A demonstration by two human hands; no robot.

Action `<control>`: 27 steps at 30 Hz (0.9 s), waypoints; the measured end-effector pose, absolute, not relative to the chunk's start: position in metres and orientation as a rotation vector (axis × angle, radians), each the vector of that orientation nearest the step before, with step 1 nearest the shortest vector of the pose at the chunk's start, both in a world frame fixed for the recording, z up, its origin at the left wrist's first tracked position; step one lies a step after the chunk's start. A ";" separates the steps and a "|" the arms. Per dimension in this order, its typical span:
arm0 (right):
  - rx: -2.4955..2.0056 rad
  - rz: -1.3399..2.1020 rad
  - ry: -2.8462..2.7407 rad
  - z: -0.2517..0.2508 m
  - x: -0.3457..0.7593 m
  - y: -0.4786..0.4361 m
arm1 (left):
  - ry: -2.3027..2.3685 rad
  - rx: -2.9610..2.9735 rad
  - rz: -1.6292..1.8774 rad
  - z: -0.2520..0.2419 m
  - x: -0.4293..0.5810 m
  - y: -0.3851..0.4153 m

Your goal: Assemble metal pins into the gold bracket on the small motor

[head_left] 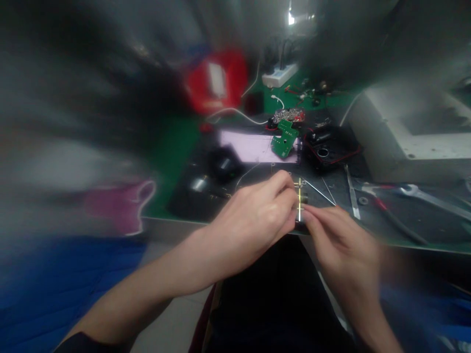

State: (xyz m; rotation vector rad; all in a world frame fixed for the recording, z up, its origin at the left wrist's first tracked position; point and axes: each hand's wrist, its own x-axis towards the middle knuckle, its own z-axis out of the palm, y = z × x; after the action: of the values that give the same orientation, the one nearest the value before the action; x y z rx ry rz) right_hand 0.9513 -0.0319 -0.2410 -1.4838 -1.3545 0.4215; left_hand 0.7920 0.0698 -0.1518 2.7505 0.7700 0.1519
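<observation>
A brass-coloured piece point(300, 195), right at the front edge of the bench point(162, 223).
The right hand point(346, 240) pinches its near end; the left hand point(263, 208) curls against it, whether gripping I can't tell.

Dim greyish light, small bright glare point(291, 18) near the top, edges heavily smeared, centre clearer

1 pale lilac rectangular sheet point(252, 151) lies flat, with 1 green angular circuit board point(284, 140) over its right end. Beyond the sheet are a heap of small silvery parts point(284, 115), 1 white power strip point(280, 76) and, towards the sheet's left, 1 blurred red container point(237, 73). Right of the sheet sits 1 black open casing point(340, 142); well right of the sheet, 1 bulky grey-white box point(390, 164) and 1 long silver metal wrench point(430, 198).
</observation>
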 end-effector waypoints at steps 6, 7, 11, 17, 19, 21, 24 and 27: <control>-1.494 0.255 -1.330 -0.245 0.938 -0.042 | 0.783 2.762 0.184 -0.155 0.790 0.068; -1.481 0.279 -1.353 -0.245 0.937 -0.043 | 0.782 2.763 0.184 -0.155 0.790 0.068; -1.470 0.293 -1.413 -0.242 0.944 -0.048 | 0.787 2.761 0.196 -0.157 0.790 0.069; -1.918 -0.215 -1.535 -0.249 0.999 -0.076 | 0.776 2.763 0.210 -0.158 0.790 0.069; -2.039 -0.297 -1.611 -0.256 1.014 -0.082 | 0.768 2.754 0.240 -0.160 0.788 0.070; -2.075 -0.282 -1.659 -0.261 1.022 -0.084 | 0.771 2.745 0.284 -0.162 0.786 0.070; -1.965 -0.198 -1.603 -0.262 1.020 -0.085 | 0.774 2.723 0.369 -0.167 0.783 0.071; -1.887 -0.039 -1.334 -0.255 1.015 -0.092 | 0.758 2.690 0.431 -0.170 0.780 0.071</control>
State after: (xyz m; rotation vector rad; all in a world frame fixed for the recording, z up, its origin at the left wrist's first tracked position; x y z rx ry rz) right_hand 1.0150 -0.0918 -0.2546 -1.8870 -1.3336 -0.0392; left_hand 0.7798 0.0708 -0.1703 2.6898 0.7584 0.4311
